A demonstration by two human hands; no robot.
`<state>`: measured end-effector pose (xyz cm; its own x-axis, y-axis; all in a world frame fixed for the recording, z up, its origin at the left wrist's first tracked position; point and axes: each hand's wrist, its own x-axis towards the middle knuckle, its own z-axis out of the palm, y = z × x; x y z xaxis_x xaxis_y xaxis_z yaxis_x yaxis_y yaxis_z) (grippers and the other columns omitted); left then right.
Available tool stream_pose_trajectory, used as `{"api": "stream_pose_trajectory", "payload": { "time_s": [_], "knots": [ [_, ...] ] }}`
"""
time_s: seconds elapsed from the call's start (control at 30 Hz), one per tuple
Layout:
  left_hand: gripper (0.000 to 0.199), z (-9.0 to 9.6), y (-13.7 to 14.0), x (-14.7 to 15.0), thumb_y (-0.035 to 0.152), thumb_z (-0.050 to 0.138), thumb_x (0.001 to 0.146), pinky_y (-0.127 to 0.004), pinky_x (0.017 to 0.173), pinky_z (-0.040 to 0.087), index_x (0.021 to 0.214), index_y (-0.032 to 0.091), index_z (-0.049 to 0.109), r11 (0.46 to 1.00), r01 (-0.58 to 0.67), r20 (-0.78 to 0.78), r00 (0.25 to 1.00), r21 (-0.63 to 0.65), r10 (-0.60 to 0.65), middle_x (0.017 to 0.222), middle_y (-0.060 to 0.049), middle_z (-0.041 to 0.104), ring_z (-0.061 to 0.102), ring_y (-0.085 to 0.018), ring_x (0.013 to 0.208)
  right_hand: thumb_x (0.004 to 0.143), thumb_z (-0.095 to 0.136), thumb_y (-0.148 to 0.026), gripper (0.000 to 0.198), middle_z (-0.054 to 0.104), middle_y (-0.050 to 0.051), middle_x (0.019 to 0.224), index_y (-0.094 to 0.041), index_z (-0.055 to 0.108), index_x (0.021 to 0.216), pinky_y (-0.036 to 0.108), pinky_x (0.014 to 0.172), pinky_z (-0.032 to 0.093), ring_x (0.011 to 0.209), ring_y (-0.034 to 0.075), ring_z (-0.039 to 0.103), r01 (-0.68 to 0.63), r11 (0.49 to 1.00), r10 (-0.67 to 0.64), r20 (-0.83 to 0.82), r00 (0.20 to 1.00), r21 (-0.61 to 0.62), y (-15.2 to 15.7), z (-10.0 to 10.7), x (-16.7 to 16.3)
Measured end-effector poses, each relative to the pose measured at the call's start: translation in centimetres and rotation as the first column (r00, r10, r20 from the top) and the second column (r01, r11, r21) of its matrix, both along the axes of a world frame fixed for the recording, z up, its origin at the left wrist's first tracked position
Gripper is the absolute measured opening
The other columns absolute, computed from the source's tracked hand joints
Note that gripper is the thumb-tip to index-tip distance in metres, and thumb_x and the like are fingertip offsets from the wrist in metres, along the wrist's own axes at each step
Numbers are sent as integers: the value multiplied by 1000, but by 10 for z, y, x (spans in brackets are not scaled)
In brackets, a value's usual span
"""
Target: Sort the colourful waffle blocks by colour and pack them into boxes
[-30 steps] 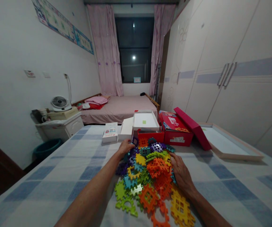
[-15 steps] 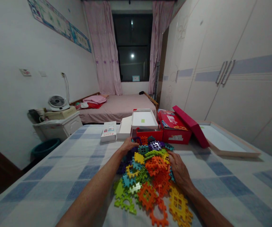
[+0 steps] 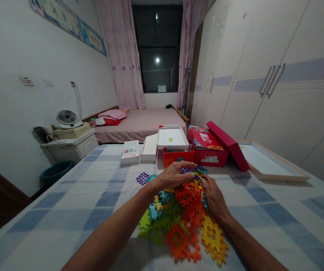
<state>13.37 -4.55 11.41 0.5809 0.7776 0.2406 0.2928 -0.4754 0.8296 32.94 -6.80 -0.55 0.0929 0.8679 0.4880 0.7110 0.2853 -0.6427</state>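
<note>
A heap of colourful plastic interlocking building pieces (image 3: 188,195) lies before me on the bed. My left hand (image 3: 174,175) reaches across the top of the heap from the left, its fingers stretched out over purple and yellow pieces. Against the heap's right side rests my right hand (image 3: 214,194), with fingers apart and the tips partly hidden among the pieces. Yellow window-shaped pieces (image 3: 213,235) lie near my right forearm, orange pieces (image 3: 177,241) at the front. Beyond my left wrist, a purple square piece (image 3: 143,178) lies flat at the heap's edge.
Behind the heap stand a small white box (image 3: 130,152), an open white box (image 3: 149,148), a white tray-like lid (image 3: 173,138), and a red box (image 3: 208,150) with a red lid (image 3: 228,145) leaning on it. A shallow tray (image 3: 271,162) lies right, on the checked sheet (image 3: 100,195).
My left hand has moved right, from the heap's left edge to over its top. Pieces on the left have shifted, and a purple one now shows there. My right hand stays nearly in place.
</note>
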Motion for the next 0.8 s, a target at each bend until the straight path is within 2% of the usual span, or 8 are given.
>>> {"api": "stream_pose_trajectory", "payload": {
  "time_s": [0.1,0.2,0.27,0.3,0.47,0.6,0.7,0.8],
  "knots": [
    [44,-5,-1,-35,42,49,84,-33,95,40,119,18,59,971,-178,-137,970,161,200,122,-9,59,55,-21,108,84,35,-35,38,59,9,113,-23,54,116,40,95,42,108,23,53,-12,1000,12,11,1000,-2,0,-3,1],
    [58,-29,2,-84,52,51,80,-37,92,41,121,12,56,839,-460,-450,709,291,544,120,-17,57,55,-28,108,85,34,-34,39,58,9,115,-23,53,117,40,96,41,110,23,52,-8,1000,8,15,1000,-16,0,-4,1],
    [64,-45,3,-108,61,50,75,-39,87,42,116,13,58,801,-520,-583,566,297,584,112,-18,60,56,-31,104,86,33,-34,38,58,9,116,-23,53,117,40,96,41,110,23,52,-7,1000,7,15,1000,-23,0,-3,0],
    [65,-52,2,-114,64,50,73,-38,85,43,113,14,60,800,-532,-600,554,278,577,108,-16,61,57,-31,101,86,33,-34,38,58,9,116,-23,53,117,40,96,41,110,23,52,-7,1000,8,15,1000,-24,0,-3,-1],
    [57,-72,-2,-100,60,60,66,-31,70,46,100,14,65,828,-559,-363,762,50,537,90,-8,65,60,-24,82,87,31,-35,38,57,9,117,-23,53,116,40,96,41,111,23,51,4,999,-4,21,1000,-43,-1,0,-1],
    [53,-70,-2,-75,46,67,64,-28,68,46,104,10,62,791,-601,-110,799,-114,591,84,-5,64,60,-19,77,87,31,-34,38,57,9,116,-23,54,116,39,97,41,111,23,51,6,998,-6,12,1000,-55,0,-1,0],
    [46,-59,-6,-54,37,62,71,-27,67,46,108,11,60,852,-503,10,860,-146,509,85,-4,63,59,-16,74,87,32,-34,38,58,9,115,-23,54,115,40,97,41,110,23,51,-2,999,2,-8,1000,-53,0,-1,-1],
    [45,-45,-14,-26,30,58,75,-27,68,47,117,13,57,902,-428,4,903,-57,429,88,-5,63,58,-15,73,87,32,-35,37,58,8,113,-24,55,114,39,97,41,109,22,52,7,999,-8,-35,999,-47,0,1,-3]
  ]
}}
